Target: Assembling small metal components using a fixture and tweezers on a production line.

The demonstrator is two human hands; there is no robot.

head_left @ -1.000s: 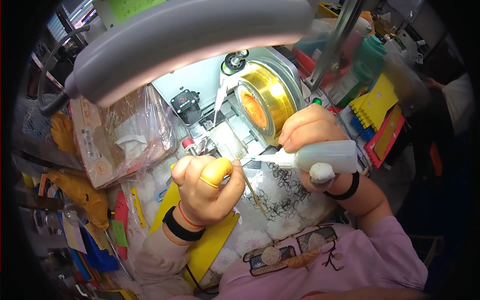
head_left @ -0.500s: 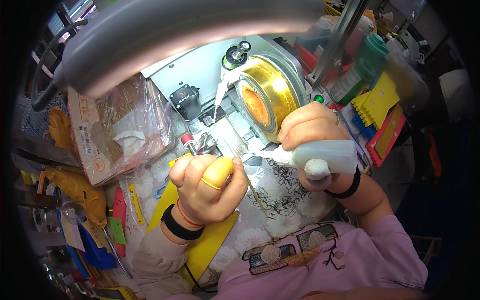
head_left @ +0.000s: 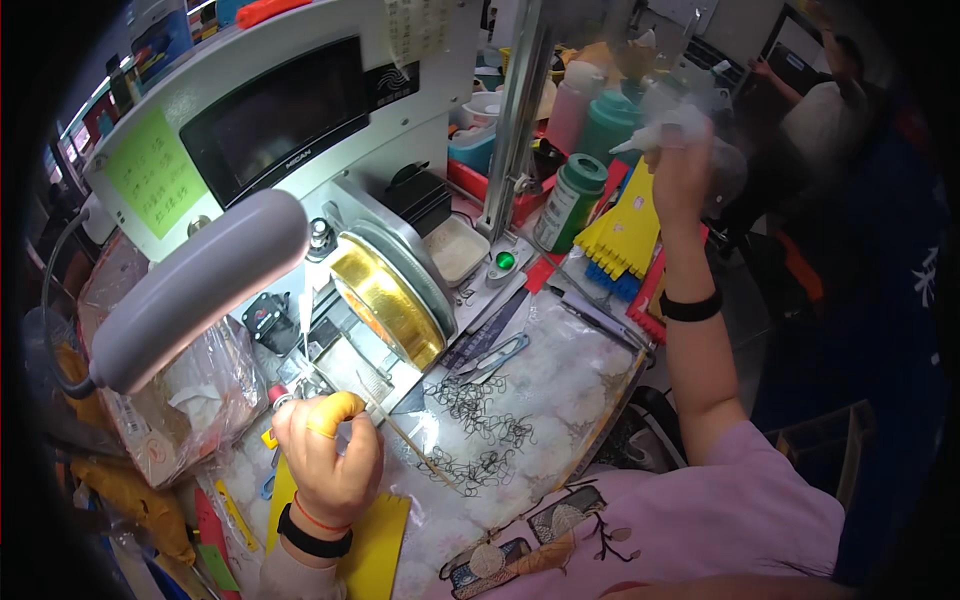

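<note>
My left hand is closed in a pinch at the front of the machine, a yellow finger cot on one finger. What its fingertips hold is hidden. Close by, a thin brown stick slants down across the table. Raised at the upper right, my right hand grips a whitish squeeze bottle, blurred, beside the yellow toothed cards. Loose black wire-like loops lie on the table to the right of my left hand. Above that hand stands a gold-rimmed wheel on the machine.
A lamp hangs over the machine's left side. Green bottles and yellow toothed cards stand at the right. Light blue snips lie on the patterned table. A plastic-wrapped box sits at left; another person is in the background.
My right hand has lifted the squeeze bottle from beside my left hand up to the far right. My left hand stays pinched at the machine. The view has swung up and right.
</note>
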